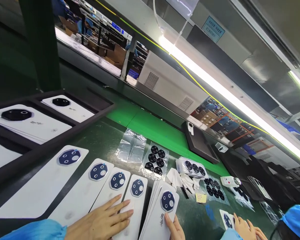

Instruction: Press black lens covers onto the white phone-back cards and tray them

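My left hand [100, 218] lies flat with fingers spread over a row of white phone back covers [41, 186], each with a dark blue octagonal camera plate [69, 157] near its top. Its fingertips rest on the cover [137, 203] at the row's right end. My right hand [174, 227] grips a fanned stack of phone back covers [153, 221] by the right edge, thumb on the face of the top one. Dark handwritten-style marks [161, 219] show beneath that cover's camera plate. The fingers under the stack are hidden.
At left a black tray [90, 121] holds white covers with black camera plates. Beyond my hands lie clear film [131, 146], a bag of black plates [154, 158], crumpled white tissue [187, 182] and a yellow slip [200, 198]. A co-worker's hands [245, 228] hold a cover at right.
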Available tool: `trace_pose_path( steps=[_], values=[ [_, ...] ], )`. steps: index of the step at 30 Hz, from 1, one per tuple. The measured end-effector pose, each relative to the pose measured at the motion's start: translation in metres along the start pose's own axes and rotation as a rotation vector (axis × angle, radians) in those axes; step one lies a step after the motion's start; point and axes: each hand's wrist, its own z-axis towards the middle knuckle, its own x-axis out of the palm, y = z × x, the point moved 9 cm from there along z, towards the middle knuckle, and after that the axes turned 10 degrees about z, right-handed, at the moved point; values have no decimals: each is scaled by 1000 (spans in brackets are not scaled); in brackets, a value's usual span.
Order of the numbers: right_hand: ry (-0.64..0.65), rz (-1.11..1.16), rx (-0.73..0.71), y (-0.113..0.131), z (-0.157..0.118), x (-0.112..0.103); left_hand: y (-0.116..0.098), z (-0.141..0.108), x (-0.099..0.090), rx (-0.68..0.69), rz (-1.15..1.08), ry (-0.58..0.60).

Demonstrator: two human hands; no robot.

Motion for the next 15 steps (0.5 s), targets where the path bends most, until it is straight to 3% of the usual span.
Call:
trace_pose_path(
  steps=[3,5,11,15],
  values=[
    [-27,-33,-77,5,6,-6,9,-8,0,-54,-42,-128],
    [-45,-68,-152,5,7,-7,10,-10,3,-41,-58,-150],
    [-144,-182,-235,-1,1,-12,-5,9,10,-58,28,-80],
    [-117,-260,-372,17,-4,-14,-25,29,5,38,31,-27]
  ],
)
